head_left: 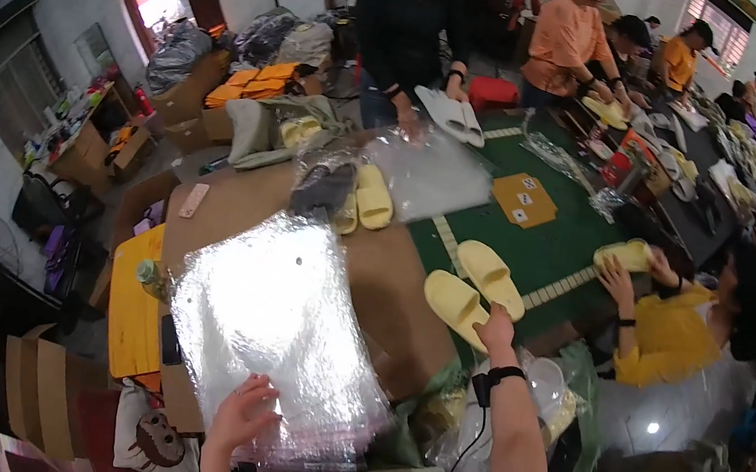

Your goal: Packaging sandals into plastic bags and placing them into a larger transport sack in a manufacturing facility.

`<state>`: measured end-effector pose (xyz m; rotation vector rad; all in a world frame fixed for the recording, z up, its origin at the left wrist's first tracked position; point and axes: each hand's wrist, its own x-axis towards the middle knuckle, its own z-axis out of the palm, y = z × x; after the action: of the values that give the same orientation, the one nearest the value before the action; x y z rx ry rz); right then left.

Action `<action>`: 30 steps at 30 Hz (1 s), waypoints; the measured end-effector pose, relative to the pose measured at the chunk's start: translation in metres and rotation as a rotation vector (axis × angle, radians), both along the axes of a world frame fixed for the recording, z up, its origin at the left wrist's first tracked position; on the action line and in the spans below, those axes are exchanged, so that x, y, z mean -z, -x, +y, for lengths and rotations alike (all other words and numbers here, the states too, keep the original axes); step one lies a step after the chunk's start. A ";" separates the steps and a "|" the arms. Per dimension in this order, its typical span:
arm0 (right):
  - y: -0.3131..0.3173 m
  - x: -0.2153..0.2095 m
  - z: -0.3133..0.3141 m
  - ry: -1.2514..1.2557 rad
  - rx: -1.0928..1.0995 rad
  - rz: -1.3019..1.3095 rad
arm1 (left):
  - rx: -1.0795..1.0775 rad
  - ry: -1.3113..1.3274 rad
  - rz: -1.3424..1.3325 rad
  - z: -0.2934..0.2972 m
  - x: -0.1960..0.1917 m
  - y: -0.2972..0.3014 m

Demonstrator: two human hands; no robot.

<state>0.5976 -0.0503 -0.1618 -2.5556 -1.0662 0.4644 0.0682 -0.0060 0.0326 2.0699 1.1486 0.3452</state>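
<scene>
**Two yellow slippers and a stack of clear bags**

The right hand (495, 328) stretches out over the table (391, 278) and rests its fingers on the near end of a pale yellow slipper (456, 307); whether the fingers have closed round its edge I cannot tell; a second slipper (491, 277) of the same colour lies just beside it, both soles thick and rounded, open-toed, lying side by side where brown card meets the green mat (547, 244). The left hand (240, 413) lies spread, fingers open, on the near edge of a stack of clear bags (274, 319); the plastic is crinkled and shines silver under the light, covering the table's near corner. Another yellow pair (364, 202) sits farther off beside a loose bag; a person in yellow at the right holds a slipper too.
</scene>
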 end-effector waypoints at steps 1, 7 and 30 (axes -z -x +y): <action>-0.008 0.013 0.012 -0.026 -0.008 -0.025 | -0.057 0.072 -0.034 -0.003 -0.002 -0.002; -0.041 0.077 0.059 -0.027 0.149 0.097 | -0.042 0.075 0.026 -0.002 -0.001 -0.010; 0.099 -0.099 -0.032 -1.145 0.208 0.574 | 0.094 -0.178 -0.051 0.004 0.027 0.008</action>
<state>0.4985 -0.0827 -0.0624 -1.3655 -0.5603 0.3400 0.0604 -0.0020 0.0061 2.2473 1.0180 0.4667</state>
